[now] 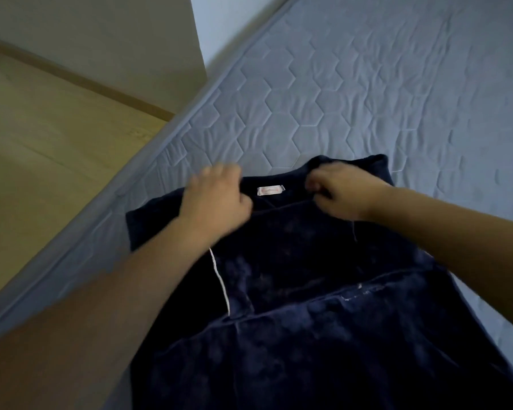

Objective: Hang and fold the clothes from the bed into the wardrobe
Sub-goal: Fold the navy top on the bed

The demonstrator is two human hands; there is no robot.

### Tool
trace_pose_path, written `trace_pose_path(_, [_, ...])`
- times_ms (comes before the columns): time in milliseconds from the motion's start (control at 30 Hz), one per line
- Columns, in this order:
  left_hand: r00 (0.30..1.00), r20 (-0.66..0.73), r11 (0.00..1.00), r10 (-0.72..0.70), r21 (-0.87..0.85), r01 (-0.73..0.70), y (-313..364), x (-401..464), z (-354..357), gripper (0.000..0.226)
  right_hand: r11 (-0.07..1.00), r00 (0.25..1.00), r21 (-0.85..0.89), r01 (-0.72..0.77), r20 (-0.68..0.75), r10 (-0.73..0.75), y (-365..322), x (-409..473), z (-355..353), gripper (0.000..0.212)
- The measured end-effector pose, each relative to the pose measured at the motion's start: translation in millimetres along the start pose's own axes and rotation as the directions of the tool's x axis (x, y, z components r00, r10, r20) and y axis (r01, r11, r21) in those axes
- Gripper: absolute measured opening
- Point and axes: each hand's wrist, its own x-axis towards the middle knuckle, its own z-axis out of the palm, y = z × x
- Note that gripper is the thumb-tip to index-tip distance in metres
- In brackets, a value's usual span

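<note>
A dark navy garment (302, 306) with thin white piping lies spread on the bed (367, 93), its neckline pointing away from me. A small white label (270, 190) shows inside the collar. My left hand (216, 199) grips the collar edge just left of the label. My right hand (338, 192) pinches the collar on the label's right side. Both forearms reach over the fabric, and the left one hides part of the garment's left side.
The quilted grey-blue mattress stretches far and to the right of the garment. Its edge (137, 176) runs diagonally on the left, with wooden floor (42, 149) beyond it. A pale wall panel (116, 34) rises at the upper left.
</note>
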Motion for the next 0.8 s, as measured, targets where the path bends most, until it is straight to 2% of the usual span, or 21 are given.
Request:
trace_pose_path(33, [0.989,0.108,0.993,-0.103,-0.048,0.109,-12,20,5,0.054,0.989,0.999,-0.143,-0.040,-0.035,0.036,2,16,5,0.048])
trace_pose_path(67, [0.953,0.258,0.984,-0.156,-0.041,0.172,-22,34,12,0.066,0.963,0.993,-0.244,-0.119,-0.011,0.120,4,29,12,0.067])
trace_pose_path(100, [0.907,0.389,0.981,-0.162,-0.032,0.189,-30,44,21,0.069,0.933,0.976,-0.303,-0.197,0.034,0.217,7,39,19,0.078])
trace_pose_path(133, [0.866,0.479,0.982,-0.141,-0.045,0.184,-35,49,27,0.061,0.911,0.957,-0.336,-0.240,0.078,0.280,11,45,25,0.080])
trace_pose_path(167, [0.852,0.512,0.981,-0.106,-0.086,0.174,-38,51,32,0.046,0.898,0.946,-0.361,-0.250,0.107,0.307,14,48,30,0.075])
trace_pose_path(200, [0.887,0.458,0.983,-0.059,-0.127,0.131,-41,52,36,0.031,0.885,0.949,-0.397,-0.244,0.089,0.301,18,49,33,0.065])
trace_pose_path(233, [0.948,0.320,0.991,0.007,-0.129,0.037,-44,50,36,0.021,0.873,0.967,-0.437,-0.217,0.022,0.252,22,48,33,0.052])
trace_pose_path(267, [0.990,0.103,0.995,0.097,-0.048,-0.092,-49,45,36,0.016,0.861,0.981,-0.472,-0.191,-0.074,0.177,25,45,30,0.038])
trace_pose_path(300, [0.973,-0.104,0.974,0.208,0.116,-0.196,-54,37,36,0.016,0.847,0.979,-0.501,-0.180,-0.171,0.107,28,38,27,0.028])
trace_pose_path(333, [0.914,-0.257,0.930,0.312,0.278,-0.240,-57,28,38,0.016,0.836,0.969,-0.515,-0.188,-0.237,0.072,32,30,26,0.021])
trace_pose_path(367, [0.859,-0.342,0.887,0.382,0.398,-0.236,-57,17,42,0.016,0.842,0.959,-0.496,-0.211,-0.271,0.080,34,21,27,0.017])
trace_pose_path(400, [0.837,-0.347,0.853,0.423,0.464,-0.238,-54,5,48,0.014,0.856,0.956,-0.457,-0.242,-0.261,0.131,33,12,31,0.015])
trace_pose_path(467, [0.842,-0.261,0.818,0.472,0.486,-0.308,-48,-18,59,0.012,0.889,0.968,-0.383,-0.251,-0.092,0.234,25,0,46,0.018])
trace_pose_path(500, [0.851,-0.190,0.822,0.489,0.426,-0.378,-45,-25,61,0.014,0.905,0.966,-0.358,-0.231,0.031,0.258,23,-3,53,0.020])
trace_pose_path(533, [0.856,-0.111,0.832,0.505,0.327,-0.449,-44,-30,63,0.016,0.926,0.956,-0.311,-0.213,0.128,0.263,21,-5,56,0.021])
trace_pose_path(600, [0.864,0.112,0.862,0.491,0.076,-0.500,-47,-36,58,0.025,0.960,0.944,-0.167,-0.223,0.207,0.256,22,-7,49,0.023])
trace_pose_path(633, [0.867,0.212,0.891,0.451,-0.044,-0.453,-48,-36,52,0.027,0.966,0.944,-0.100,-0.237,0.212,0.254,23,-8,44,0.025])
trace_pose_path(700, [0.873,0.359,0.936,0.331,-0.243,-0.255,-48,-32,40,0.032,0.973,0.950,-0.012,-0.231,0.214,0.228,28,-13,37,0.035])
trace_pose_path(767, [0.829,0.526,0.930,0.190,-0.367,0.019,-44,-28,31,0.055,0.975,0.958,0.059,-0.213,0.210,0.196,31,-20,32,0.048])
trace_pose_path(800, [0.795,0.590,0.927,0.142,-0.362,0.103,-42,-26,27,0.070,0.974,0.961,0.086,-0.211,0.201,0.190,32,-23,29,0.052])
